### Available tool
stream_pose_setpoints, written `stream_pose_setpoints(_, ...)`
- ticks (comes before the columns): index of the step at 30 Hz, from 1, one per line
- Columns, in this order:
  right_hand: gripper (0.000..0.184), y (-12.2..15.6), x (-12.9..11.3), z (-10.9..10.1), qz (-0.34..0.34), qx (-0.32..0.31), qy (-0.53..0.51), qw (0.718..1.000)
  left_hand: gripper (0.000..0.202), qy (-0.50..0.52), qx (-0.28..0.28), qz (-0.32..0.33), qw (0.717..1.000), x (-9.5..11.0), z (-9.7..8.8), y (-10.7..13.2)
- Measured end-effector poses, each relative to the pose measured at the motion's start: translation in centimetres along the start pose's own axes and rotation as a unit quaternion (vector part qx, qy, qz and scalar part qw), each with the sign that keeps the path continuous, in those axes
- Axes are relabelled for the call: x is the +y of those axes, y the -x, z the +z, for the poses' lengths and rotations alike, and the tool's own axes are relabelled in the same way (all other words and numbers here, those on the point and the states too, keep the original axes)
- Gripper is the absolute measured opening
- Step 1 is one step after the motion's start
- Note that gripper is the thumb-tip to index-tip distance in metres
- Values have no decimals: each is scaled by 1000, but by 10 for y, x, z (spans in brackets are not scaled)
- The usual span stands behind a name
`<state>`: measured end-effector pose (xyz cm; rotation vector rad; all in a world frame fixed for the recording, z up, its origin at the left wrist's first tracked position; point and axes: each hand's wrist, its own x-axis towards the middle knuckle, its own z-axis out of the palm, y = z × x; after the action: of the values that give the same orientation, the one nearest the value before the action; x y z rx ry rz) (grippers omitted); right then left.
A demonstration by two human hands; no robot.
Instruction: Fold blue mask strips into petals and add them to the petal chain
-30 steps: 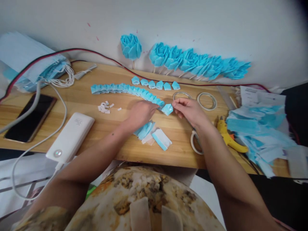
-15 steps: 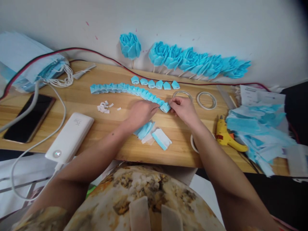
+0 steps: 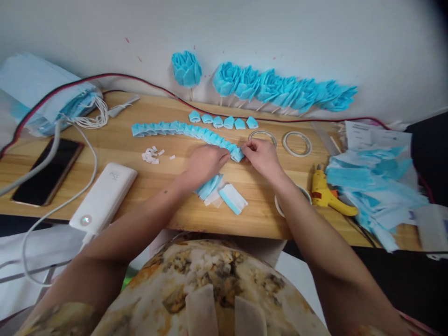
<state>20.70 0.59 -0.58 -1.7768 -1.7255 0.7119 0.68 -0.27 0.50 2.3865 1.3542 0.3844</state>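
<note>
A long curved row of overlapping folded blue fabric petals (image 3: 182, 128) lies across the wooden table. At its right end my left hand (image 3: 206, 163) has its fingers closed together on the row's near side. The thumb and forefinger of my right hand (image 3: 262, 155) pinch at the edge of the last folded blue petal (image 3: 237, 154). My fingertips partly hide that end. Just below my left hand lie a small stack of blue fabric pieces (image 3: 209, 187) and a single blue-and-white piece (image 3: 234, 199). Several loose folded petals (image 3: 228, 122) line up behind.
Blue fabric flowers (image 3: 268, 86) on sticks lean against the wall. Tape rolls (image 3: 297, 143), a yellow glue gun (image 3: 327, 191) and blue scraps (image 3: 371, 179) are at right. White paper bits (image 3: 150, 155), a power bank (image 3: 105, 196) and a phone (image 3: 49, 171) lie left.
The view has shifted slightly. Both hands stay at the right end of the petal row, with hardly any change in their grip.
</note>
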Motion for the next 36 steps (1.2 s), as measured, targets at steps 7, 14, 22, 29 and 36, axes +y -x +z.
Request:
stream_pose_setpoints(7, 14, -1, 0, 1, -5, 7, 14, 1000, 37, -26, 3, -13, 1000, 1, 2, -2)
stream_pose_setpoints(14, 14, -3, 0, 1, -12, 11, 23, 1000, 30, -41, 10, -43, 998, 7, 2, -10)
stream_pose_setpoints(22, 12, -5, 2, -1, 38, -31, -55, 997, 15, -47, 35, -72, 996, 10, 9, -18)
stream_pose_setpoints(29, 13, -4, -4, -28, 38, -21, -125, 991, 16, -44, 28, -79, 995, 11, 9, -17)
stream_pose_setpoints(36, 36, 14, -10, -20, -214, -25, 164, 963, 18, -39, 27, -80, 996, 12, 10, -17)
